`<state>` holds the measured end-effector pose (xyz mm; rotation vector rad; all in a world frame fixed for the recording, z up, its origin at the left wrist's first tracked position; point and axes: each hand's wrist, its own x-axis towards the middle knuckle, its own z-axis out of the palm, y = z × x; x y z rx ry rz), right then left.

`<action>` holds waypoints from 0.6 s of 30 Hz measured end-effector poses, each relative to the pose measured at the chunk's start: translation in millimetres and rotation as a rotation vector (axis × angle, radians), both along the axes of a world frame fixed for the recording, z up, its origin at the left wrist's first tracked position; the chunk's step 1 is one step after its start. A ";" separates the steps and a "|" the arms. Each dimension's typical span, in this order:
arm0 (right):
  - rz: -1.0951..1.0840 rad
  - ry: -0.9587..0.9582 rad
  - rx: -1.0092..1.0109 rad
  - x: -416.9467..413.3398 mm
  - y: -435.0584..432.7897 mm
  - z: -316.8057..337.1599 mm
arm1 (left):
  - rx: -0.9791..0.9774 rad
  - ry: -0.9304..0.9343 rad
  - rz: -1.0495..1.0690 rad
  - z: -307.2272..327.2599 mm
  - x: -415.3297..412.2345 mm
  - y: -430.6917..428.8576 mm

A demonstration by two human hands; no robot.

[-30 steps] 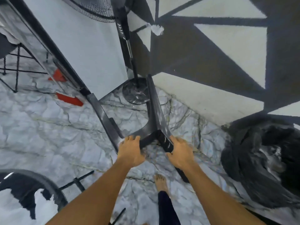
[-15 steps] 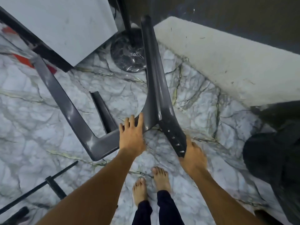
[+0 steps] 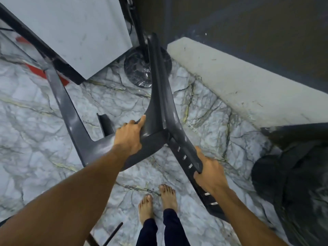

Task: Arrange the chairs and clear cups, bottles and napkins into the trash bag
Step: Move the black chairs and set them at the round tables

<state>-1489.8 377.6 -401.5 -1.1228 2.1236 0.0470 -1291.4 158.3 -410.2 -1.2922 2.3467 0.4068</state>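
A dark grey plastic chair (image 3: 159,107) is tipped upside down in front of me, its legs pointing away toward the wall. My left hand (image 3: 130,134) grips the seat's edge near the front. My right hand (image 3: 210,172) holds the slotted backrest edge lower right. The chair is held above the marbled floor. A black trash bag (image 3: 291,180) slumps on the floor at the right, by the wall. No cups, bottles or napkins show.
A white panel with a black frame (image 3: 74,36) leans at the upper left. A round black fan base (image 3: 140,71) and its pole stand in the corner. A pale ledge (image 3: 239,80) runs along the dark wall. My bare feet (image 3: 158,201) stand below the chair.
The chair has swung closer and more to the right, its legs spread wider in view. My right hand slid down the backrest edge; my view tilted further down.
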 end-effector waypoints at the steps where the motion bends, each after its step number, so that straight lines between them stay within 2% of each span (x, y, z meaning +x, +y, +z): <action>1: 0.032 -0.022 0.008 -2.1 7.0 17.2 | 0.016 0.019 0.033 12.8 1.6 -5.3; 4: 0.061 -0.115 0.051 -1.4 26.2 61.2 | 0.018 0.039 0.074 42.5 13.2 -11.2; 8: 0.149 -0.198 -0.044 13.0 -3.9 108.0 | -0.023 0.103 0.070 80.8 25.3 9.8; 10: 0.180 -0.221 -0.061 26.2 -24.7 129.1 | 0.057 0.253 0.075 110.6 23.8 44.8; 13: 0.205 -0.222 -0.105 44.4 -57.9 157.9 | 0.163 0.580 0.129 150.9 23.2 106.2; 16: 0.189 -0.253 -0.167 62.7 -94.9 194.2 | 0.278 0.703 0.201 175.9 30.6 140.5; 18: 0.147 -0.289 -0.211 77.6 -115.2 219.7 | 0.386 0.819 0.381 190.9 38.5 155.0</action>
